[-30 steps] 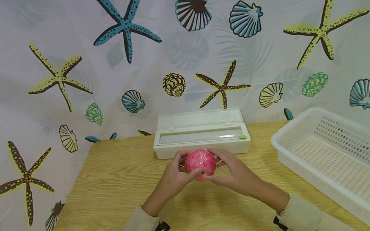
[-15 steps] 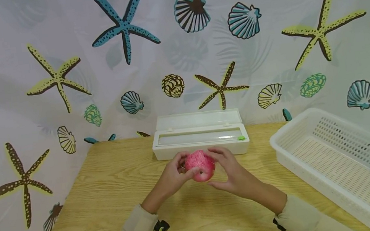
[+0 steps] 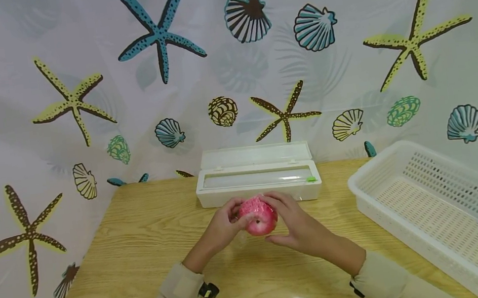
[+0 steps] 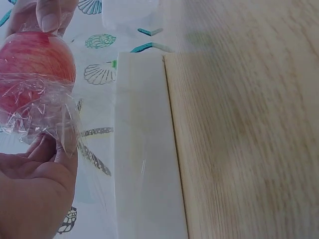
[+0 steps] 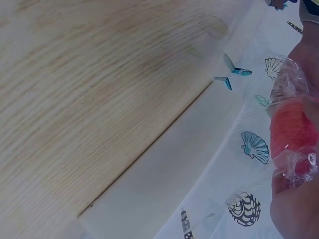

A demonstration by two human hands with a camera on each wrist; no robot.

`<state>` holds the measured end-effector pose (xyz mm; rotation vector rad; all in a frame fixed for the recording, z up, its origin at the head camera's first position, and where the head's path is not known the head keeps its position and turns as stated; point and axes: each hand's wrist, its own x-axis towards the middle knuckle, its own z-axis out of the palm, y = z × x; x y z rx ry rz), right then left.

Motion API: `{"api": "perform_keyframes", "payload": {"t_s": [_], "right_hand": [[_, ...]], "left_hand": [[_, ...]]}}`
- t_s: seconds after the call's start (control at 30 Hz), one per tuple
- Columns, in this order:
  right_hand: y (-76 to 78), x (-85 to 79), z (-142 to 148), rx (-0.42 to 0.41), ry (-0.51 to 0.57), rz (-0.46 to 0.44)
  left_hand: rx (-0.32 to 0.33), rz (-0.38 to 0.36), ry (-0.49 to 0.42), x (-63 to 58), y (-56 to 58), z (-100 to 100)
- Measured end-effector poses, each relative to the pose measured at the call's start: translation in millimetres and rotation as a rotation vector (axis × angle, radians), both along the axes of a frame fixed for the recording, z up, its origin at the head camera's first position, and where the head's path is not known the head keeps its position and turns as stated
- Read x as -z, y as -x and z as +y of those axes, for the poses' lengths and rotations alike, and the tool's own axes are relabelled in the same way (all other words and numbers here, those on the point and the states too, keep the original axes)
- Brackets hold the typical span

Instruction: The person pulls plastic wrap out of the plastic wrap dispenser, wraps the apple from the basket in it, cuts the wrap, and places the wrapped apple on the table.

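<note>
Before a sheet [image 3: 196, 89] printed with starfish and shells, a wooden table [image 3: 154, 259] carries a white basket [image 3: 376, 211] at right and a white box [image 3: 227, 197], its lid raised.
The left hand [image 3: 219, 230] curls around an apple [image 3: 261, 227] above the table in front of the box; the right hand [image 3: 299, 223] bends its fingers over the fruit's right side, thumb stretched below. Clear film [image 4: 45, 112] crumples against the skin; whether the right fingertips pinch it is hard to tell.

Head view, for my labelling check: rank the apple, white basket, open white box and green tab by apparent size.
White basket (cut off by the frame)
Open white box
Apple
Green tab
</note>
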<state>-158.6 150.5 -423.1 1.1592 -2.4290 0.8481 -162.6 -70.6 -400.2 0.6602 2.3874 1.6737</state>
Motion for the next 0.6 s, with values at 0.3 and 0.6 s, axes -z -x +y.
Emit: {"api": "perform_keyframes", "payload": {"t_s": [0.3,0.6], "right_hand": [[4.5,10.2,-8.9,-0.004,0.043,0.065],[6.7,12.1,-12.0,0.028,0.028,0.067]], "left_hand": [[0.0,-0.023,0.009,22.3,13.2,-2.0],[-0.001,-0.043,0.03,37.7,20.7,-4.7]]}}
